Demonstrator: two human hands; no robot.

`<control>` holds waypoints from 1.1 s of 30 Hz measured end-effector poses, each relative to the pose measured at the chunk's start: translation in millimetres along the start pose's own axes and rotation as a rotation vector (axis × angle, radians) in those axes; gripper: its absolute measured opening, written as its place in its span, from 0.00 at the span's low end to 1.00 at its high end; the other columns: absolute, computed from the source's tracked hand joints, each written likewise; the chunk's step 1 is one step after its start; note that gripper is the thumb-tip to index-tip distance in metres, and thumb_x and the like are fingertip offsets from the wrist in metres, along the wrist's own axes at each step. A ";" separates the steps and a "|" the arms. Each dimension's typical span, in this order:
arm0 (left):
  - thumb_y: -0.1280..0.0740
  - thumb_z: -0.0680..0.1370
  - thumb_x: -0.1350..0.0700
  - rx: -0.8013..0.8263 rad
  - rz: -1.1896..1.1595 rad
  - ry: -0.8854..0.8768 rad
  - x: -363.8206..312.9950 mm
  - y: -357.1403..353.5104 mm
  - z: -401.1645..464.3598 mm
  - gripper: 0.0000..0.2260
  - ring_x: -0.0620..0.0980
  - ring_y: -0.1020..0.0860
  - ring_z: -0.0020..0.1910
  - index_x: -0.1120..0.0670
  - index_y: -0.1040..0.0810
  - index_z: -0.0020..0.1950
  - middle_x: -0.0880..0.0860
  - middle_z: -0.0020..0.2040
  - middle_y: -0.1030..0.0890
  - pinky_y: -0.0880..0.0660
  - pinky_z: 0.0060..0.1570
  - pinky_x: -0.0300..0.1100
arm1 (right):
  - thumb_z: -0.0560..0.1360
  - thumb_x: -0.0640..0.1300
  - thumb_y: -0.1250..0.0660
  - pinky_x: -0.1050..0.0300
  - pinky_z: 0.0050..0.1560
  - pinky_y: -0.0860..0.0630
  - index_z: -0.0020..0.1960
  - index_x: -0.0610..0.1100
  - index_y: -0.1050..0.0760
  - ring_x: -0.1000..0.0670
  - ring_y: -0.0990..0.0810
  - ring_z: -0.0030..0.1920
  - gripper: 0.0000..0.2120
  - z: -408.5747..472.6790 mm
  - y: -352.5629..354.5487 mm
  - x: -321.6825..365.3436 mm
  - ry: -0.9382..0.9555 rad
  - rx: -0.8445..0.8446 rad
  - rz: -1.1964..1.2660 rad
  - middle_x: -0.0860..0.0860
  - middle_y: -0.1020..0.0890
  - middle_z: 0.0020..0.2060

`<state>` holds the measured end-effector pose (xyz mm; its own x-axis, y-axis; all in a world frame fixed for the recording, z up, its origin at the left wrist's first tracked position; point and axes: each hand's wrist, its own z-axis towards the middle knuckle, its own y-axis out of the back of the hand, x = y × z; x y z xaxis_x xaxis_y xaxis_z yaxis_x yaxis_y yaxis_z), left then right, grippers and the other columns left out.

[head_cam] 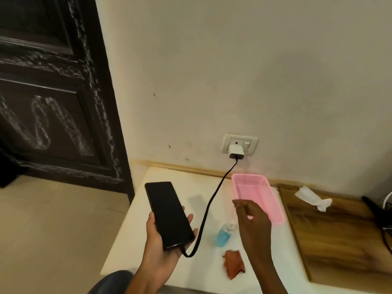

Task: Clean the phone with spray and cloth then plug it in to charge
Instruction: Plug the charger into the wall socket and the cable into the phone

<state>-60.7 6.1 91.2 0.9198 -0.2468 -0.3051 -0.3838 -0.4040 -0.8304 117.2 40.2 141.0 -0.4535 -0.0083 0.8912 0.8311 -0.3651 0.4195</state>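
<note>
My left hand holds the black phone screen up over the white table's left part, fingers curled round its edges. A black cable runs from the phone's near end up to the white charger plugged into the wall socket. My right hand hovers above the table with loosely curled fingers, holding nothing. Beneath it lies the blue spray bottle on its side. The rust-orange cloth lies crumpled near the front edge.
A pink plastic basket stands on the white table against the wall. A wooden board lies to the right with a crumpled white tissue. Dark cables sit at the far right edge. A dark door stands on the left.
</note>
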 end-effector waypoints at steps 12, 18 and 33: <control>0.37 0.71 0.38 0.119 0.063 -0.064 1.4 0.5 -15.6 0.29 0.62 0.22 0.60 0.51 0.28 0.67 0.59 0.62 0.21 0.23 0.53 0.61 | 0.76 0.44 0.35 0.60 0.40 0.25 0.47 0.41 0.24 0.49 0.20 0.41 0.06 -91.6 3.2 18.8 -0.317 0.289 0.197 0.44 0.18 0.41; 0.42 0.77 0.39 0.142 0.091 -0.072 5.1 6.5 -12.9 0.23 0.62 0.22 0.61 0.49 0.28 0.67 0.59 0.62 0.21 0.27 0.58 0.65 | 0.76 0.44 0.35 0.62 0.35 0.25 0.50 0.41 0.27 0.48 0.20 0.40 0.07 -95.8 -5.9 23.0 -0.385 0.350 0.193 0.43 0.19 0.44; 0.46 0.79 0.40 0.133 0.054 -0.050 5.8 7.5 -12.5 0.22 0.61 0.22 0.61 0.50 0.24 0.64 0.57 0.62 0.20 0.32 0.65 0.61 | 0.74 0.44 0.32 0.67 0.32 0.22 0.51 0.43 0.27 0.51 0.19 0.39 0.08 -100.8 -14.7 13.9 -0.397 0.383 0.157 0.46 0.18 0.43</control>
<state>-59.2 -9.4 89.0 0.9024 -0.2191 -0.3710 -0.4215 -0.2702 -0.8657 66.3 -48.3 129.8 -0.2215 0.3417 0.9133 0.9695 -0.0240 0.2441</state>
